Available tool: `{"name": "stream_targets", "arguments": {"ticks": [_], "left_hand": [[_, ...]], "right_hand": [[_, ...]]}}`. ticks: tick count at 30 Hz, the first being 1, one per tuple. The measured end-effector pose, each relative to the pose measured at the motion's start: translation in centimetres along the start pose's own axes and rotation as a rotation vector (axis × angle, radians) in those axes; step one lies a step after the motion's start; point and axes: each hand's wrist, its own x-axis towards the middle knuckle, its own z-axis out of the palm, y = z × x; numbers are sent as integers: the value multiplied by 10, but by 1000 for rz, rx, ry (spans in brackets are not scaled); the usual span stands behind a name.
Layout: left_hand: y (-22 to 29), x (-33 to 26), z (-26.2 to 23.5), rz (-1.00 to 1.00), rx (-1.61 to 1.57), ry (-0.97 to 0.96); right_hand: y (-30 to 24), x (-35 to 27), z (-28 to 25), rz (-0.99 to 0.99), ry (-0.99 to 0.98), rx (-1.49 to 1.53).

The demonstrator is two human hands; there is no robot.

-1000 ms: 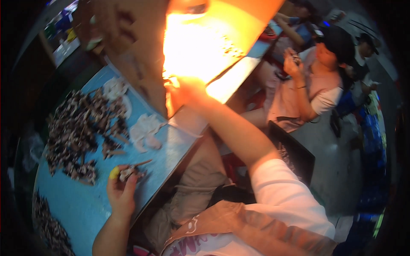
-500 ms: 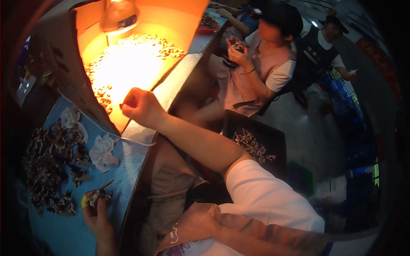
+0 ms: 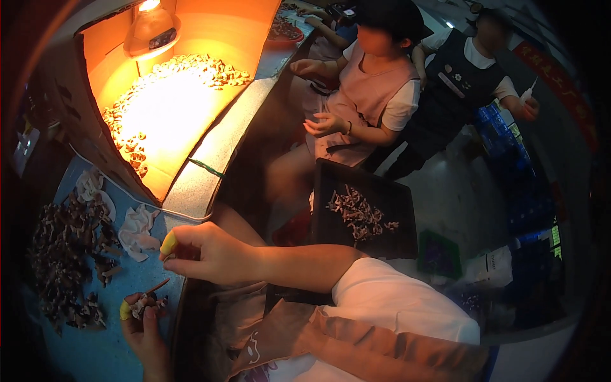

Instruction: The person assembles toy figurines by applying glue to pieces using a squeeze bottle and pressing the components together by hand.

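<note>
At the lower left, my left hand (image 3: 147,337) is closed around a small brown-and-white piece (image 3: 141,307), with a yellow cover on one fingertip. A thin brown stick (image 3: 158,286) slants up from that piece. My right hand (image 3: 213,254) hovers near the table's edge, above and right of the left one. Its thumb and yellow-covered index finger (image 3: 168,243) are brought together; whatever lies between them is too small to name. A heap of dark brown-and-white pieces (image 3: 60,254) lies on the blue tabletop (image 3: 76,350) beside my left hand.
A glowing lamp (image 3: 151,38) hangs inside an open cardboard box (image 3: 92,57) holding many small ring-like pieces (image 3: 210,71). Crumpled white cloth (image 3: 139,232) and a white cable (image 3: 191,218) lie nearby. A black tray (image 3: 410,239) holds loose pieces. Two people (image 3: 382,83) (image 3: 468,83) are close by.
My right hand has drawn back from the box's front edge toward my left hand. The left hand keeps its piece. The seated person's hands have moved apart; the standing person has come closer.
</note>
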Motion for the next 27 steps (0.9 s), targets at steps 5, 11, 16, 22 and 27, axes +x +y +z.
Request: {"name": "stream_targets", "arguments": {"ticks": [5,11,16,22,27], "left_hand": [[0,-2,-2,18,-18,-6],[0,-3,1,22,14,-57],[3,-4,4,29,18,-74],[3,-3,3,21,-23,-84],[6,-4,6,-24,-60,-118]], "right_hand": [[-11,-4,12,10,-77,-16],[-1,-6,17,-171,1,-3],[-6,-8,18,-163,-49,-133],[-10,-10,20,8,-81,-104],[-5,-13,28,-74,-70,-42]]}}
